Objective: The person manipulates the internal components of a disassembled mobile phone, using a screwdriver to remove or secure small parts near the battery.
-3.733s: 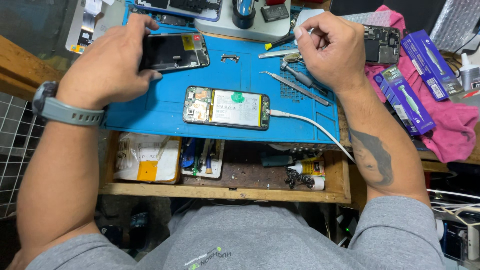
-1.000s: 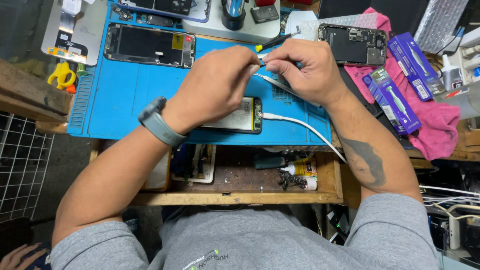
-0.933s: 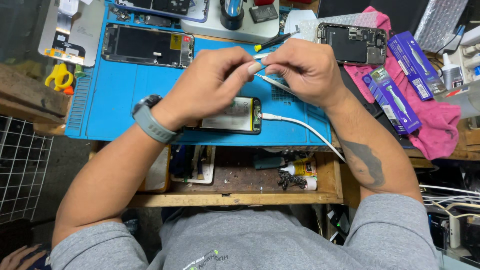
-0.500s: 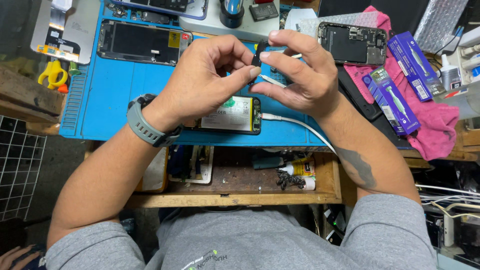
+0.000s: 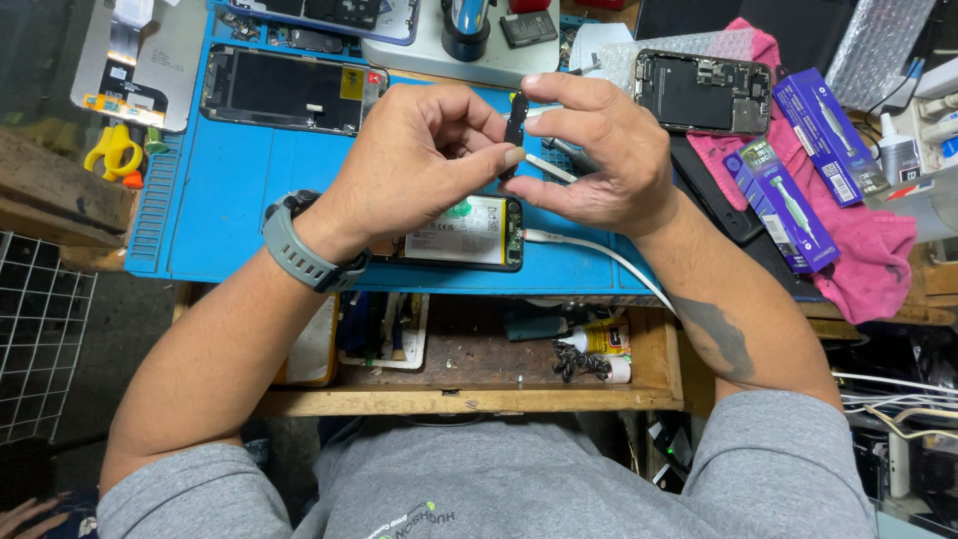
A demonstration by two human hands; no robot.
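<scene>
Both hands raised above the blue mat [image 5: 239,190] on the worktop. Right hand [image 5: 599,160] pinches a small black part [image 5: 515,125] between thumb and forefinger, part held upright; tweezers [image 5: 549,168] also tucked in that hand. Left hand [image 5: 419,165] closed in a pinch, fingertips meeting the part's lower end (exact contact hard to tell). Directly beneath lies an opened phone [image 5: 464,232], battery showing, white cable [image 5: 599,255] plugged into its right end. Detached screen [image 5: 289,90] at mat's far left; second opened phone [image 5: 704,92] on pink cloth [image 5: 868,250].

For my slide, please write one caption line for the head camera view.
Both hands, left hand and right hand, pinch a small black part above an opened phone on a blue mat.
</scene>
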